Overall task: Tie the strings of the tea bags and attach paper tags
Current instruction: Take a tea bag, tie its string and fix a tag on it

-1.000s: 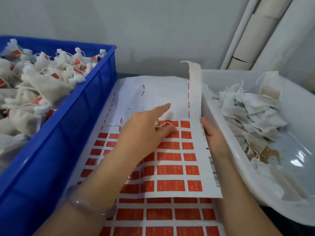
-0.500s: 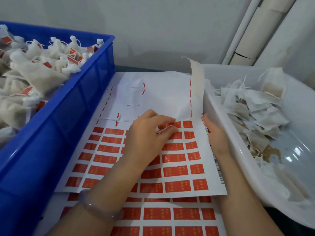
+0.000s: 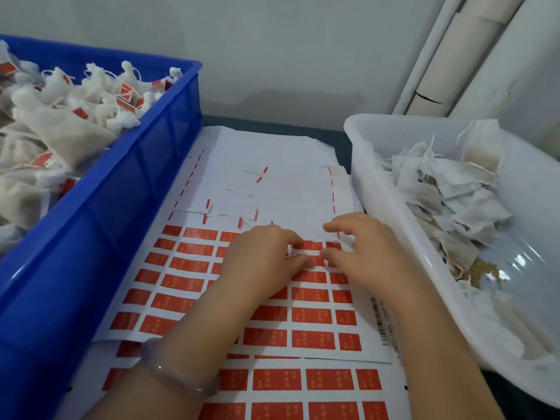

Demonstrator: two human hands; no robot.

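Sticker sheet (image 3: 303, 325) runs lengthwise toward wall (image 3: 272, 56); left hand (image 3: 260, 262) grip pinches white string (image 3: 292, 254); right hand (image 3: 369, 253) grip unclear

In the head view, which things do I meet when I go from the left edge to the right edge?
Blue crate of tagged tea bags → left hand pinching a white string → right hand → white tub of untagged tea bags. The sheet of red tags lies under both hands, so it is left out.

Small hand-packing workbench against a plain wall (image 3: 288, 56): a blue plastic crate (image 3: 121, 183) heaped with tagged tea bags (image 3: 60, 131), a white tub (image 3: 357, 125) of untagged tea bags (image 3: 460, 189), sheets of red sticker tags (image 3: 312, 316) between.
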